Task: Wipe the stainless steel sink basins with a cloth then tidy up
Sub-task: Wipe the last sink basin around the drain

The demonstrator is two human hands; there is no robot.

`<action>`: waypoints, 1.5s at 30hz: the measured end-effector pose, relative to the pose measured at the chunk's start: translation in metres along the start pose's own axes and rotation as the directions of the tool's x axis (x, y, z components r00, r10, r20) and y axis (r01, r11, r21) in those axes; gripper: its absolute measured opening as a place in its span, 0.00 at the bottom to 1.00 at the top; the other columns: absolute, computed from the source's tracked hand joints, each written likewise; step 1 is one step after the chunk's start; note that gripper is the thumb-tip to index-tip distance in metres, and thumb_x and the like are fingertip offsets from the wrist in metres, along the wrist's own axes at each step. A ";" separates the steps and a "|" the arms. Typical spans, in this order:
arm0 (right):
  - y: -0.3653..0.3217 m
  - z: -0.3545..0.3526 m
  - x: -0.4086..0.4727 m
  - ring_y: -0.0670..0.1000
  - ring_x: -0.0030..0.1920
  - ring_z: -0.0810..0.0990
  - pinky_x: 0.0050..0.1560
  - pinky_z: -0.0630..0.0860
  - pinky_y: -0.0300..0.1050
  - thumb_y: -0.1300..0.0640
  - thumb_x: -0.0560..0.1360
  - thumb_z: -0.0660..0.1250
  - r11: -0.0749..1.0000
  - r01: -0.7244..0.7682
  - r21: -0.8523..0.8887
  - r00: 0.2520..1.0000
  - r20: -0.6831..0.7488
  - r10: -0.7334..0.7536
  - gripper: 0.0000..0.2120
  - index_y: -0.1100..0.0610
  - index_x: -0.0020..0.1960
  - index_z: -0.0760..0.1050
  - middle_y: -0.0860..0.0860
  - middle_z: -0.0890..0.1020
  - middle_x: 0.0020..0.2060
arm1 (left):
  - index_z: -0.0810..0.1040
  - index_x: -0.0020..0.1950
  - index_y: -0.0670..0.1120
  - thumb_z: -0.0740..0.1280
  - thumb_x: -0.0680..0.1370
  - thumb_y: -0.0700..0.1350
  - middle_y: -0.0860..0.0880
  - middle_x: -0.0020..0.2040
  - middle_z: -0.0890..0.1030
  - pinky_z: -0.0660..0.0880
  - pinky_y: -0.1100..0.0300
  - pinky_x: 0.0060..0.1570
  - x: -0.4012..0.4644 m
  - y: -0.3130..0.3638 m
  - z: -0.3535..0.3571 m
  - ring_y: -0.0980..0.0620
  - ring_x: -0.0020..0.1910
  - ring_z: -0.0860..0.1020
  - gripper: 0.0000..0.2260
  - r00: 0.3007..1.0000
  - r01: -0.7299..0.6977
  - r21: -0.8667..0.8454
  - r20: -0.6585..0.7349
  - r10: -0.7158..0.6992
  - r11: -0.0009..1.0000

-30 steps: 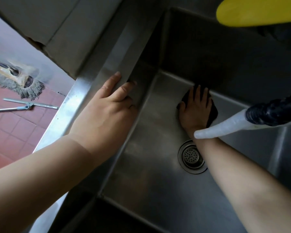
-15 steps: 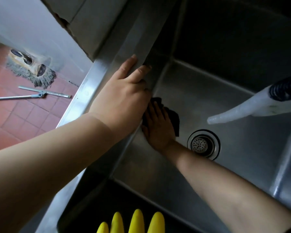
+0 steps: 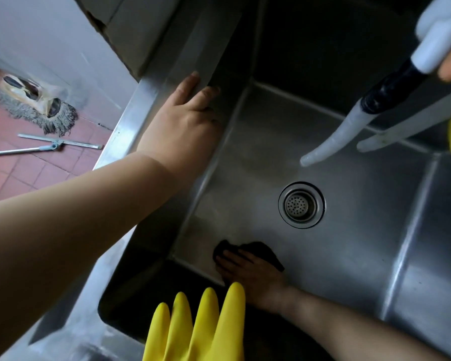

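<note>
A deep stainless steel sink basin (image 3: 357,230) fills the view, with a round drain strainer (image 3: 301,205) in its floor. My right hand (image 3: 250,276) lies flat on a dark cloth (image 3: 258,250), pressing it onto the basin floor near the front left corner. My left hand (image 3: 185,126) rests on the sink's left rim (image 3: 141,100), with the fingers curled over its inner edge. Neither hand is lifted off the steel.
A pale flexible tap hose (image 3: 339,136) with a black collar hangs over the basin from the upper right. Yellow rubber glove fingers (image 3: 201,327) lie over the front edge. On the red tiled floor at left lie a mop head (image 3: 37,108) and a metal handle (image 3: 44,147).
My right hand has dragged the cloth from the far side of the basin floor, past the left wall, to the near left corner. My left hand stays on the rim.
</note>
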State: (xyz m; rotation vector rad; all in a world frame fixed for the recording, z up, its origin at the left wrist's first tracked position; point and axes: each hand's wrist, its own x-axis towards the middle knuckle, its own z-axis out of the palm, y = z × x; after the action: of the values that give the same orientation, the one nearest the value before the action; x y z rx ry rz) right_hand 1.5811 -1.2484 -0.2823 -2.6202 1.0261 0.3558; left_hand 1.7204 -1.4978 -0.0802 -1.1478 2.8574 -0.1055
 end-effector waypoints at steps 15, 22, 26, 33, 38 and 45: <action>0.072 -0.040 0.059 0.62 0.74 0.56 0.73 0.49 0.59 0.44 0.72 0.65 0.818 -0.541 0.194 0.815 -0.122 0.567 0.35 0.57 0.75 0.61 0.60 0.62 0.73 | 0.78 0.61 0.40 0.58 0.78 0.35 0.40 0.66 0.74 0.48 0.40 0.73 -0.002 0.001 0.005 0.42 0.75 0.57 0.15 0.999 0.014 0.070 0.050 -0.018 0.997; 0.000 0.008 -0.004 0.57 0.75 0.56 0.73 0.50 0.56 0.42 0.74 0.59 0.986 -0.165 -0.010 0.986 -0.031 0.165 0.30 0.51 0.73 0.63 0.54 0.65 0.73 | 0.80 0.58 0.38 0.60 0.75 0.36 0.39 0.59 0.79 0.50 0.39 0.73 -0.004 0.004 0.003 0.41 0.72 0.63 0.15 1.000 -0.009 0.097 0.001 0.009 0.995; 0.011 0.024 -0.079 0.56 0.74 0.57 0.73 0.50 0.55 0.41 0.72 0.60 0.985 -0.170 -0.044 0.985 -0.007 0.170 0.31 0.49 0.73 0.64 0.52 0.68 0.71 | 0.80 0.58 0.39 0.63 0.75 0.37 0.39 0.59 0.79 0.49 0.39 0.73 -0.006 0.006 0.001 0.40 0.72 0.62 0.14 0.999 -0.052 0.154 0.011 0.051 0.987; 0.086 0.010 -0.120 0.62 0.72 0.62 0.72 0.49 0.56 0.41 0.69 0.61 0.819 -0.572 0.046 0.816 -0.067 0.574 0.34 0.55 0.72 0.66 0.60 0.68 0.70 | 0.80 0.54 0.35 0.60 0.75 0.34 0.36 0.55 0.81 0.53 0.38 0.72 -0.005 0.007 0.003 0.36 0.69 0.67 0.12 0.979 -0.179 0.187 -0.064 0.194 0.966; 0.136 0.005 -0.116 0.59 0.76 0.47 0.74 0.41 0.55 0.41 0.75 0.51 0.448 -0.876 0.179 0.447 -0.049 0.893 0.34 0.54 0.77 0.52 0.58 0.54 0.76 | 0.80 0.51 0.34 0.59 0.76 0.33 0.36 0.51 0.81 0.58 0.40 0.71 -0.006 0.008 0.007 0.36 0.66 0.70 0.12 0.962 -0.230 0.196 -0.099 0.253 0.953; 0.046 0.001 -0.103 0.66 0.74 0.54 0.72 0.48 0.64 0.41 0.71 0.68 0.524 -0.834 0.169 0.537 0.034 0.843 0.39 0.57 0.75 0.59 0.64 0.60 0.73 | 0.81 0.47 0.34 0.61 0.72 0.32 0.35 0.51 0.81 0.65 0.39 0.67 -0.005 0.016 0.008 0.35 0.63 0.74 0.10 0.902 -0.396 0.239 -0.081 0.424 0.887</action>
State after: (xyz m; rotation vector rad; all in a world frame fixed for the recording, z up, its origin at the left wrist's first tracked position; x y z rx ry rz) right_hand 1.4756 -1.2172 -0.2572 -1.7796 2.2114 0.3696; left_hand 1.7137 -1.4836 -0.0891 -0.4950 3.0323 -0.4733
